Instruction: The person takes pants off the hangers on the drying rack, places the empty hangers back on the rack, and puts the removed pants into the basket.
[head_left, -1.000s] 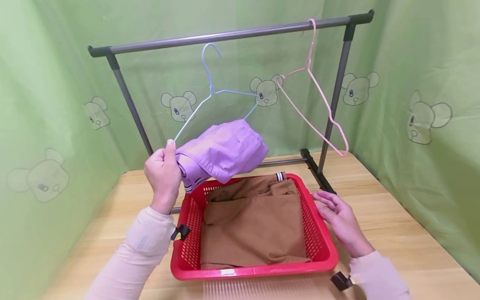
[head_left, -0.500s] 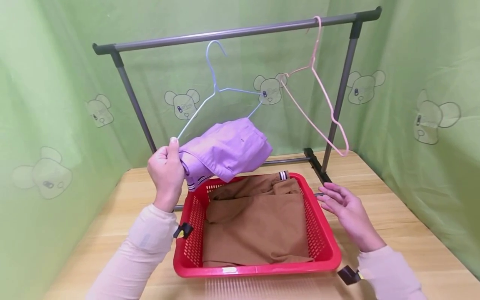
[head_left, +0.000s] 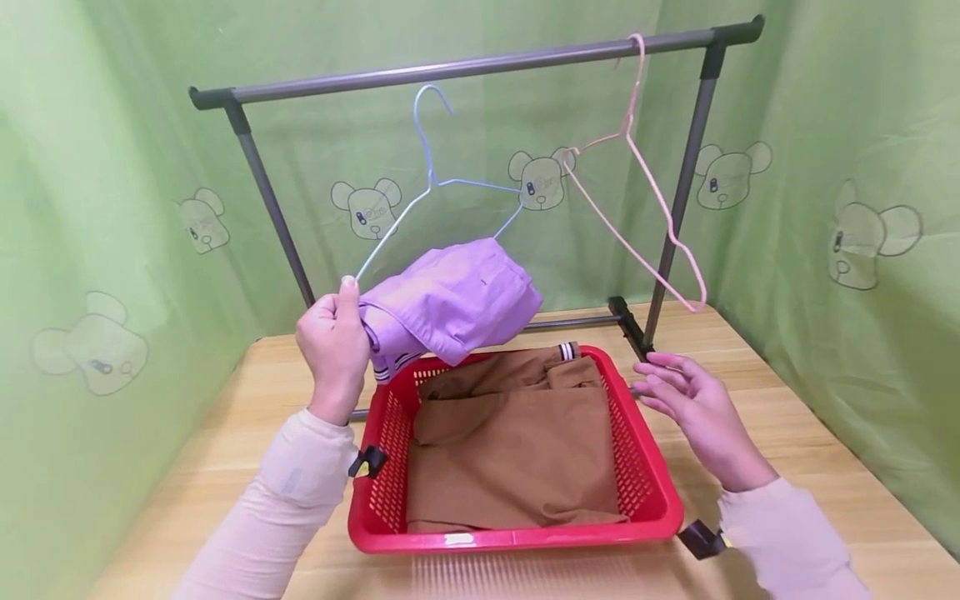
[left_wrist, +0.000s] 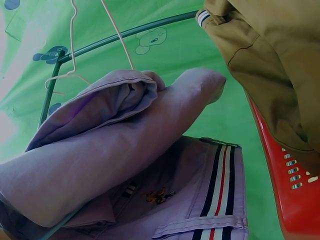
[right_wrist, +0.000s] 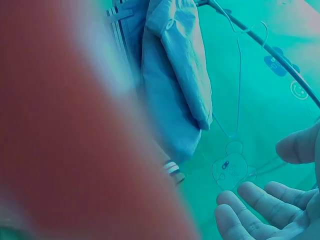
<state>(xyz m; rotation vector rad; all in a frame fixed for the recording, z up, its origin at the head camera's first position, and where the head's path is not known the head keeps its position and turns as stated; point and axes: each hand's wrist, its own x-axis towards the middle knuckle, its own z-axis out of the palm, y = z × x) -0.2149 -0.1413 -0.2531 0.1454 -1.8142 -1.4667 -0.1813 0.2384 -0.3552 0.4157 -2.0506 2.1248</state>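
Note:
My left hand (head_left: 333,346) grips the lower left corner of a blue wire hanger (head_left: 408,204). Folded purple trousers (head_left: 461,296) hang over the hanger's lower part, above the basket's back left. In the left wrist view, the trousers (left_wrist: 120,140) show a striped band and a belt loop. The hanger's hook stands in front of the rack bar in the head view. My right hand (head_left: 693,408) is held just right of the red basket (head_left: 652,475), fingers loosely extended with nothing in them. In the right wrist view, the right hand's fingers (right_wrist: 265,205) are spread.
Brown folded clothing (head_left: 517,458) with a striped trim fills the red basket. Behind it stands a grey clothes rack (head_left: 480,67), and a pink hanger (head_left: 660,192) hangs at its right. A green curtain (head_left: 285,150) with bear drawings surrounds the wooden table (head_left: 772,400).
My right hand has moved away from the basket's right rim, a little up and to the right. The left hand keeps its grip on the hanger, and the head view has shifted slightly.

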